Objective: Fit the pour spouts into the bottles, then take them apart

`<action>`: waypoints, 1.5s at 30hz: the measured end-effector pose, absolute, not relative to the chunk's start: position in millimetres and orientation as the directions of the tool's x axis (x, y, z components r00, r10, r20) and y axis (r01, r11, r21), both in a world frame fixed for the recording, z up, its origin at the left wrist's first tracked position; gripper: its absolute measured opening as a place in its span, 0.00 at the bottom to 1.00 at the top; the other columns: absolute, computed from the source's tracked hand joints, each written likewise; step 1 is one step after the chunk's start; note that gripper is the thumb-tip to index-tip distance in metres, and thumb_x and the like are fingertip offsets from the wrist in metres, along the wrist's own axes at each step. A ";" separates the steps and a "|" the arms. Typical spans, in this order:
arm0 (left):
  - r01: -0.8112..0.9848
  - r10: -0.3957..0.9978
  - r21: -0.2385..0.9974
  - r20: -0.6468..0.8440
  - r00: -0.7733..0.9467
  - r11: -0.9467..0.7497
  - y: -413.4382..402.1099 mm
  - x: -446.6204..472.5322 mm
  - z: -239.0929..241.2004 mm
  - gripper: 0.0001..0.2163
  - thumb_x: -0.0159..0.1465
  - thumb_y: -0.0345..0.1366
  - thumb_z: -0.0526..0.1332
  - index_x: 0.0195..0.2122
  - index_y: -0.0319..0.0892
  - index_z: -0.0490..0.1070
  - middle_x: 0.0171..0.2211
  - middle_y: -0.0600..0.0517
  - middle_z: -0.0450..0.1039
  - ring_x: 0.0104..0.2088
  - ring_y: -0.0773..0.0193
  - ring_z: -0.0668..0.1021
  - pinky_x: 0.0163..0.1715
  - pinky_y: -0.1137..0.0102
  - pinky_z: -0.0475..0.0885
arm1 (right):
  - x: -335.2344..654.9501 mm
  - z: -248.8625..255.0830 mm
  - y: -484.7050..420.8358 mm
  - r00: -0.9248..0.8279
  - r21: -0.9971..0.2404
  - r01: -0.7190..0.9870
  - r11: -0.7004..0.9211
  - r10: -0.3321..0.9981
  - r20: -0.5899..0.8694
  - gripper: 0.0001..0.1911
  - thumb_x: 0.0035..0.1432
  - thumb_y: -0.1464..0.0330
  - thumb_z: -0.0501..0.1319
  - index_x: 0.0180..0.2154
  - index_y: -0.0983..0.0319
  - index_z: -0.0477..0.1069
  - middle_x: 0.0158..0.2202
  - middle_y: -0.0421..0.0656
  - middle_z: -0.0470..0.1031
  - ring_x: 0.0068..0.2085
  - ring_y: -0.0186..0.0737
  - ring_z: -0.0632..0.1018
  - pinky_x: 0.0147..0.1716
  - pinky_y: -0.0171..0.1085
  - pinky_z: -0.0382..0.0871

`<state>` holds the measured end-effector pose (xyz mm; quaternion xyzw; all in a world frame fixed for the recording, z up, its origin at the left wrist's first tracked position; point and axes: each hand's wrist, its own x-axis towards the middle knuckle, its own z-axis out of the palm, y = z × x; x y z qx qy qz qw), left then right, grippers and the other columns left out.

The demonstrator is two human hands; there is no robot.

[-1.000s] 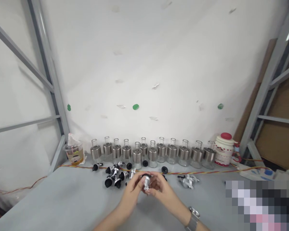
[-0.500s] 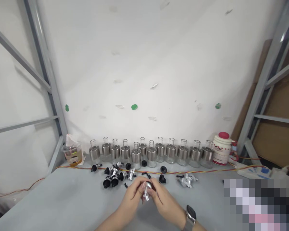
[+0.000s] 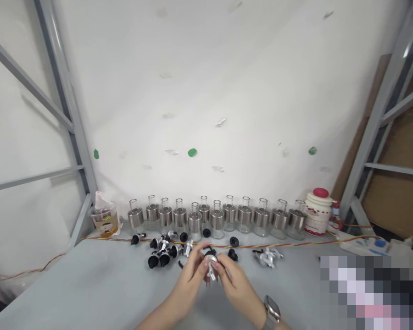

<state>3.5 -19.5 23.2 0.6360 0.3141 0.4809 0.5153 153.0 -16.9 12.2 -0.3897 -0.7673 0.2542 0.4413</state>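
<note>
Between both hands I hold a silver pourer spout (image 3: pixel 211 270) with a black base, its narrow end towards me. My left hand (image 3: pixel 194 272) is closed round its left side. The fingers of my right hand (image 3: pixel 229 272) pinch it from the right; a watch (image 3: pixel 271 306) is on that wrist. Left of my hands lies a group of silver-and-black pourers (image 3: pixel 163 252). A black stopper (image 3: pixel 232 254) sits just beyond my right hand. Further right are several loose silver spouts (image 3: pixel 268 257). Fingertips under the held pourer are partly hidden.
Glass bottles with steel sleeves (image 3: pixel 194 220) stand in a row along the wall. A plastic cup (image 3: pixel 105 222) is at the left end, a white jar with a red lid (image 3: pixel 317 213) at the right. A red-yellow wire (image 3: pixel 131 240) crosses the grey table (image 3: pixel 89 279).
My right fingers have loosened a little and shifted right. The pourer's black base shows more now, and its spout is slightly tilted to the right.
</note>
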 end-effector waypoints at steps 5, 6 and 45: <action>0.004 0.830 0.897 0.408 0.381 -0.443 -14.8 -1.0 16.7 0.30 0.51 0.48 0.62 0.54 0.46 0.56 0.46 0.46 0.63 0.39 0.59 0.70 0.37 0.68 0.67 | 154.9 14.9 -18.1 -0.300 -0.725 0.386 0.571 0.821 0.486 0.11 0.63 0.64 0.44 0.32 0.59 0.61 0.29 0.39 0.65 0.32 0.35 0.68 0.33 0.33 0.61; 0.076 0.824 0.868 0.434 0.364 -0.491 -14.4 -2.2 16.3 0.29 0.52 0.45 0.62 0.54 0.47 0.56 0.44 0.47 0.64 0.38 0.60 0.70 0.37 0.67 0.67 | 155.4 14.9 -18.2 -0.293 -0.724 0.387 0.571 0.821 0.490 0.11 0.63 0.64 0.45 0.32 0.59 0.61 0.30 0.39 0.65 0.32 0.36 0.68 0.33 0.33 0.61; 0.551 0.784 0.563 0.366 0.502 -0.616 -12.4 -13.8 24.3 0.11 0.63 0.43 0.47 0.40 0.43 0.62 0.34 0.51 0.66 0.34 0.62 0.69 0.35 0.69 0.62 | 169.1 19.7 -14.8 -0.483 -0.483 0.530 0.697 0.716 0.504 0.14 0.61 0.65 0.49 0.48 0.62 0.59 0.45 0.50 0.67 0.46 0.45 0.68 0.46 0.45 0.63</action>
